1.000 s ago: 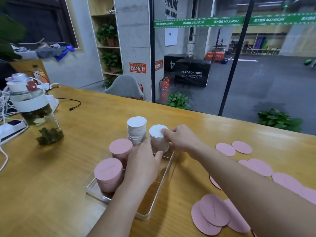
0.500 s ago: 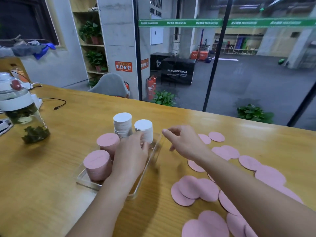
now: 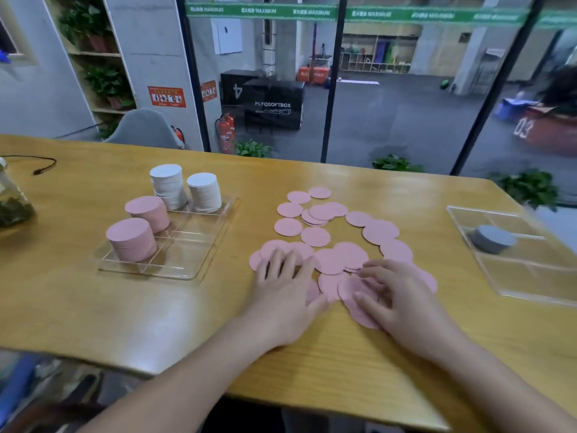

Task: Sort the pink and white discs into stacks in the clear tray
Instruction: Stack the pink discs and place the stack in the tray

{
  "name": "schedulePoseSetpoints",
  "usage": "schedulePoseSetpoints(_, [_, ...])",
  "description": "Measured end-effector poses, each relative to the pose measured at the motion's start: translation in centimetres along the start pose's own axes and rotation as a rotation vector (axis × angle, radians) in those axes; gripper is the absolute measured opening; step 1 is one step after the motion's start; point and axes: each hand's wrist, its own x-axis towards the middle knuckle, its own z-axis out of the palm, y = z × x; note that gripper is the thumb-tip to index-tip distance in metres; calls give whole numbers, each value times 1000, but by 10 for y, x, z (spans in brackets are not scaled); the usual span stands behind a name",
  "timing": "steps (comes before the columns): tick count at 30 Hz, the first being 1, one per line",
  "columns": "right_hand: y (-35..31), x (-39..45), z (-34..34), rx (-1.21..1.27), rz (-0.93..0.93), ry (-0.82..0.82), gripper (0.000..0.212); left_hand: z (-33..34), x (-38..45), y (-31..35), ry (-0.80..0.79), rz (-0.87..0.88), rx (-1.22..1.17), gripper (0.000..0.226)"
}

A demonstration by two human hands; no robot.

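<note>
The loose pink paper-thin discs (image 3: pixel 331 242) are lying scattered flat on the wooden bench (image 3: pixel 78 301) in the centre of the frame, directly under and just beyond both hands, so neither hand needs to reach far. The left hand (image 3: pixel 282 295) is resting with fingers straight and spread on the discs at the pile's lower left edge, holding nothing. The right hand (image 3: pixel 396 298) is curling its fingers over overlapping discs at the pile's lower right, apparently gathering them; whether it is actually pinching one I cannot tell. The clear plastic compartment tray (image 3: pixel 199 264), already carrying two pink stacks (image 3: pixel 131 240) and two white stacks (image 3: pixel 204 192), is sitting left of the pile, nearer the left hand.
</note>
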Motion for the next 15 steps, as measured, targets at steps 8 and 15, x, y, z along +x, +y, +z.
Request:
schedulePoseSetpoints(8, [15, 5, 14, -27, -62, -9, 37, 3, 35, 19, 63, 81, -36, 48])
schedulePoseSetpoints(15, [28, 37, -3, 42, 29, -55, 64, -23, 89, 21, 128, 50, -123, 30])
